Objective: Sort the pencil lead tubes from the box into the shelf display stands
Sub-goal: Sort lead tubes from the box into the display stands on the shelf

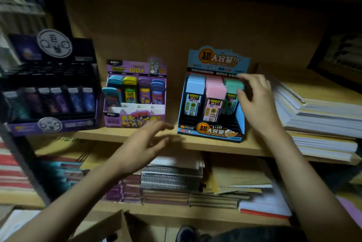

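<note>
Right grip [256,100] is up at the far right column of the blue display stand [210,132], thumb in front and fingers curled over the back, pinching the caps of the green tubes [231,86]. The blur hides whether it has one tube or several. Those tubes stand on end and lean back slightly, so their long axis runs up and away from the grip, and any seating push looks as if it has to go straight down that line into the slot. Just left of them in the same stand are the pink tubes [214,89], then the blue tubes [195,87], with dark bare dividers in the near rows. Left grip [141,144] is released, fingers spread, holding nothing, hovering over the shelf [195,144] edge between the purple stand [135,118] and the blue one. The cardboard box [109,228] lies near and low, left of centre, so the left grip is the closer one for the next tube.
</note>
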Tool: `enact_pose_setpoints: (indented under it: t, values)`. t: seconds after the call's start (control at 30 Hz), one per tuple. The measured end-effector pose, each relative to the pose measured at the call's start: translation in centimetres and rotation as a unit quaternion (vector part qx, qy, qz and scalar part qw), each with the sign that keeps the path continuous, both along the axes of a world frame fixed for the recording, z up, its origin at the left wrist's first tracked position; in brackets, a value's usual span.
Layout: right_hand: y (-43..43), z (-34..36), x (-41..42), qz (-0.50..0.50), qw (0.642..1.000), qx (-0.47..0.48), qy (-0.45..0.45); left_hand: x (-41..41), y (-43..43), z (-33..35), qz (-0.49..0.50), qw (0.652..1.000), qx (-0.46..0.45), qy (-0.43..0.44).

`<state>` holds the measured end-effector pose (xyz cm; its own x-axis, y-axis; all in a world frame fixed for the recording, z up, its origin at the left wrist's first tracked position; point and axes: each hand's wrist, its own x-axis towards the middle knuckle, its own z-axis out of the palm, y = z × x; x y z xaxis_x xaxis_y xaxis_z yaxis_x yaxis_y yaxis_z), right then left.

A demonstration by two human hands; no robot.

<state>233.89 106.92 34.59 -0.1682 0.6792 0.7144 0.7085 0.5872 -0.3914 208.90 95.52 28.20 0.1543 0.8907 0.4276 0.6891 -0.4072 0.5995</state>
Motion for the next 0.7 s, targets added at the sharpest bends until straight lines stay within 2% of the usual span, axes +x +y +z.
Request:
enact_pose_setpoints:
  t: [0.1,0.17,0.23,0.33,0.5,0.57,0.7]
  values:
    - [-4.2,-0.5,-3.1,0.13,0.991,-0.02,-0.018,-3.3,-3.0,-1.3,-0.004,0.993,-0.118,0.017]
    - [-6.9,-2.6,-5.9,0.218,0.967,-0.096,-0.085,-5.9,-4.8,-3.3,-0.002,0.977,-0.202,0.075]
    - [-8.6,-5.8,-9.0,0.274,0.927,-0.171,-0.188,-8.5,-6.6,-6.0,0.016,0.956,-0.272,0.107]
    - [-10.5,-11.4,-13.1,0.323,0.853,-0.271,-0.309,-11.7,-9.6,-11.1,0.092,0.938,-0.331,0.05]
    - [-13.9,-21.9,-18.7,0.361,0.752,-0.377,-0.402,-14.6,-16.4,-22.0,0.201,0.888,-0.413,-0.037]
    - [-15.1,-25.7,-20.5,0.349,0.725,-0.422,-0.419,-14.9,-19.2,-26.5,0.24,0.856,-0.451,-0.078]
    - [-16.9,-32.1,-22.8,0.332,0.691,-0.503,-0.399,-15.4,-23.6,-33.4,0.32,0.805,-0.482,-0.133]
